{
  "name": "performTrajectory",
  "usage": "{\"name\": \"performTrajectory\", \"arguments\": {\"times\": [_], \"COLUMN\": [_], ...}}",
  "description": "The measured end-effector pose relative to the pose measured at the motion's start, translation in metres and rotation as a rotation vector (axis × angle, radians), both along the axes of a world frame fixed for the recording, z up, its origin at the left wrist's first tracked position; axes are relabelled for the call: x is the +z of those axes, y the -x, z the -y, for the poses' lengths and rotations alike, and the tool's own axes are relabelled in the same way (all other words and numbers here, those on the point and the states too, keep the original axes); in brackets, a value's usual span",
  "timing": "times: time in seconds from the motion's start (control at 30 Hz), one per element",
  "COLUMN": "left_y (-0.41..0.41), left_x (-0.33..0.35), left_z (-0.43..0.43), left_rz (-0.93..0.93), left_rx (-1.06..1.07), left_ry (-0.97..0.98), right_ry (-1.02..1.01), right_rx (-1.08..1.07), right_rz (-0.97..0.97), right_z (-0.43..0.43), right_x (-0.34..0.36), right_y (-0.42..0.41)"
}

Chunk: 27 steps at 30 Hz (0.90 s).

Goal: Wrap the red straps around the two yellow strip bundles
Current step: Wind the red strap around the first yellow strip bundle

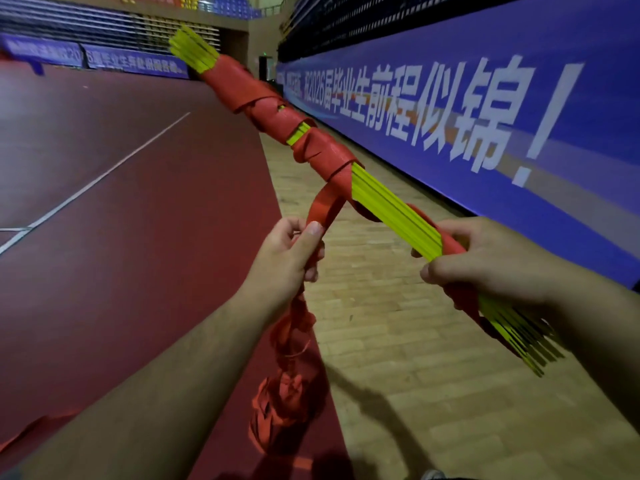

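A long bundle of yellow strips (391,211) slants from the upper left down to the lower right, held in the air. Red strap (273,109) is wound in loose coils around its upper half. My right hand (485,258) grips the bundle near its lower end, over a red wrapped section. My left hand (291,258) pinches the free length of red strap just below the last coil. The rest of the strap hangs from that hand in a tangled heap (287,407) down to the floor.
I stand on a sports hall floor, dark red court (121,237) with white lines on the left and wooden boards (398,375) on the right. A blue banner wall (485,116) with white characters runs along the right. Another red strap end (27,431) lies at the lower left.
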State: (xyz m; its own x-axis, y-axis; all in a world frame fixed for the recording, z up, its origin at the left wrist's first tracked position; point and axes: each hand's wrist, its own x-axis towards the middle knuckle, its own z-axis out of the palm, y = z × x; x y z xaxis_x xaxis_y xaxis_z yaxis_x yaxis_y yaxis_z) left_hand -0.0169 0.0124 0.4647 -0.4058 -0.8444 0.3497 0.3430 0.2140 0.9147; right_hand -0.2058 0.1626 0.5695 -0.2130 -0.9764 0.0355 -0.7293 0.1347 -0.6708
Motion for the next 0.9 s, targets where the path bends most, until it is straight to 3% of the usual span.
{"name": "performTrajectory", "arguments": {"times": [0.27,0.4,0.5,0.6,0.67,0.73,0.8,0.9], "left_y": [-0.029,-0.026,-0.036,-0.048,-0.052,-0.055,-0.056,-0.058], "left_x": [-0.011,-0.003,0.009,0.026,0.03,0.031,0.028,0.017], "left_z": [-0.014,-0.01,0.006,0.012,0.01,0.002,-0.009,-0.011], "left_rz": [0.264,0.158,0.431,0.58,0.542,0.427,0.261,0.011], "left_rx": [-0.139,0.037,0.224,0.17,0.108,0.046,-0.04,-0.18], "left_ry": [-0.057,-0.194,0.116,0.498,0.723,0.788,0.637,0.241], "right_ry": [0.067,0.107,0.132,0.189,0.197,0.177,0.15,0.126], "right_rx": [-0.009,0.012,0.008,-0.017,-0.038,-0.047,-0.072,-0.12], "right_rz": [0.013,-0.025,-0.001,0.055,0.083,0.062,0.01,0.01], "right_z": [-0.014,-0.019,-0.023,-0.026,-0.028,-0.029,-0.029,-0.031], "right_x": [0.005,0.013,0.025,0.036,0.039,0.036,0.032,0.028], "right_y": [-0.009,-0.012,-0.009,-0.002,0.004,0.01,0.015,0.02]}}
